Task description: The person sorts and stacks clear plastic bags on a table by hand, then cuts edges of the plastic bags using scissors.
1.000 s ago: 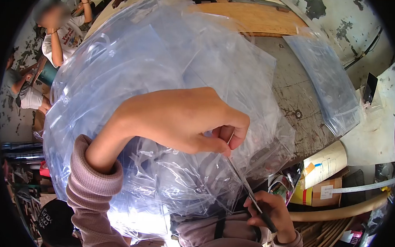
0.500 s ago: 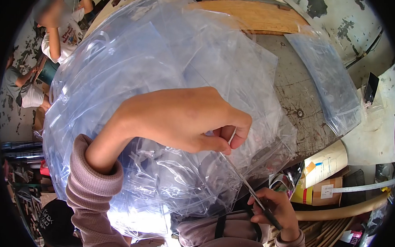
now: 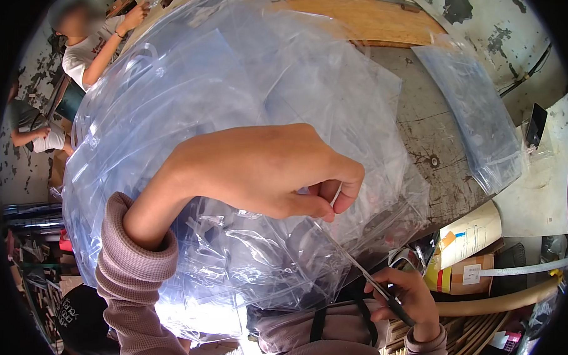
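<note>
A big heap of clear plastic sheets [image 3: 193, 99] covers the table in front of me. My left hand [image 3: 265, 167] hangs over its middle, with thumb and fingertips pinched together; anything between them is too small to make out. Lower right, my right hand [image 3: 410, 298] is closed around the black handle of a slim metal tool [image 3: 359, 266]. Its long thin shaft slants up and left over the plastic, its far end just below my left fingertips. Glare and the see-through sheets blur that end, so its exact kind does not show.
A flat stack of clear plastic [image 3: 471, 115] lies on the worn tabletop [image 3: 426, 142] at right. Beyond the heap is a wooden board [image 3: 364, 21]. A phone [image 3: 536, 125], a cardboard box [image 3: 467, 279] and a paper roll [image 3: 470, 234] are at right. People sit at upper left.
My right hand has shifted slightly right and down with the metal tool. The left hand stays nearly still. At upper left, one person has lowered an arm and turned.
</note>
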A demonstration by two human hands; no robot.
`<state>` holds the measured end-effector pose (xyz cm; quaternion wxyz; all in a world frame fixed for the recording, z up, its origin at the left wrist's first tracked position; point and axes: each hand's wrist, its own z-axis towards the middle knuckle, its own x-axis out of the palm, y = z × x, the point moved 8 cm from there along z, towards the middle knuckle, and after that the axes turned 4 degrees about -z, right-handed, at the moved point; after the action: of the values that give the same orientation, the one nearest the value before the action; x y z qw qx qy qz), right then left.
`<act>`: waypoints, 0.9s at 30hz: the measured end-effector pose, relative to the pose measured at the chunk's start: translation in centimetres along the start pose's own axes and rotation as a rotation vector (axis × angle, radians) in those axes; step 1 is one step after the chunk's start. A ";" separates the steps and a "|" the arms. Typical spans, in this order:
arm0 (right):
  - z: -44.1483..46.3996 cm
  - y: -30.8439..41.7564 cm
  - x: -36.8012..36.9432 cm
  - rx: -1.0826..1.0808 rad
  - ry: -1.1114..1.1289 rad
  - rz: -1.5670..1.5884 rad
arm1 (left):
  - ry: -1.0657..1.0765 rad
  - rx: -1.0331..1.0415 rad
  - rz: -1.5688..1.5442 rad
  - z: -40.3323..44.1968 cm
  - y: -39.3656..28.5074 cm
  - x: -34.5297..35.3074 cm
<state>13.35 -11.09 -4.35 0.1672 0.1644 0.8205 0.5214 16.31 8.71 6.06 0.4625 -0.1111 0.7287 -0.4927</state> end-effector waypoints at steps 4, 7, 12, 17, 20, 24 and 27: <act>-0.1 -0.1 0.0 -0.045 0.014 -0.022 | -0.001 -0.002 -0.003 0.0 0.1 0.0; -0.1 -0.1 0.0 -0.044 0.015 -0.006 | -0.001 0.005 0.001 0.0 0.0 -0.1; 0.1 -0.6 -0.1 -0.045 0.022 0.080 | 0.002 0.035 -0.024 0.0 -0.3 -0.2; 0.4 0.0 0.4 -0.054 0.076 0.046 | -0.007 0.041 -0.020 0.0 -0.1 -0.1; 0.5 -0.4 0.4 -0.038 0.082 0.044 | -0.011 0.039 -0.008 0.0 0.0 -0.1; 0.9 0.0 0.5 -0.086 0.077 0.089 | -0.016 0.031 -0.013 0.0 0.0 -0.2; 1.1 0.2 0.5 -0.074 0.099 0.039 | -0.013 0.019 -0.014 0.0 0.0 -0.1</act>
<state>13.37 -9.90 -4.69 0.1224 0.1480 0.8046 0.5619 16.42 8.79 6.09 0.4650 -0.1149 0.7200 -0.5022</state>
